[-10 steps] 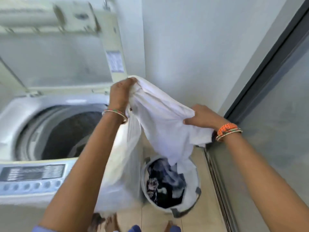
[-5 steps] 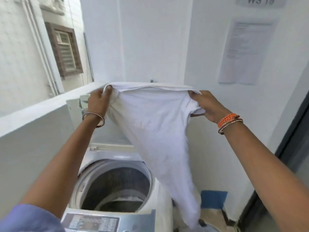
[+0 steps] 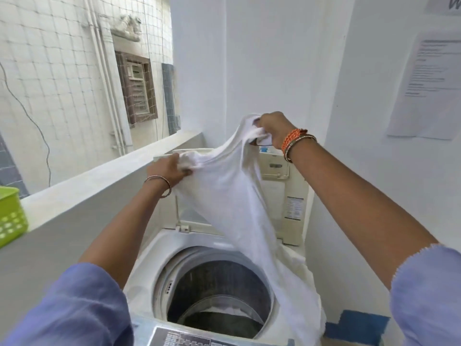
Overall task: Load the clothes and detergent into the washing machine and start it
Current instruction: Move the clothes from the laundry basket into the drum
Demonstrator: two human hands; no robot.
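Nearest, the washing machine (image 3: 149, 265) stands with its control panel (image 3: 189, 342) at the front edge and its lid (image 3: 282, 196) raised upright at the rear. The drum (image 3: 219, 290) is exposed; some fabric lies at its bottom. Above it, a white garment (image 3: 232, 211) hangs, its lower end draped over the machine's right rim. The left hand (image 3: 167, 171) grips one bunched upper corner; the right hand (image 3: 274, 129), higher, grips the other. Left, a grey ledge (image 3: 82, 196) carries a green basket (image 3: 10, 216). Beyond: white walls, a posted paper sheet (image 3: 429, 88), and a netted opening with a louvred window (image 3: 137, 88).
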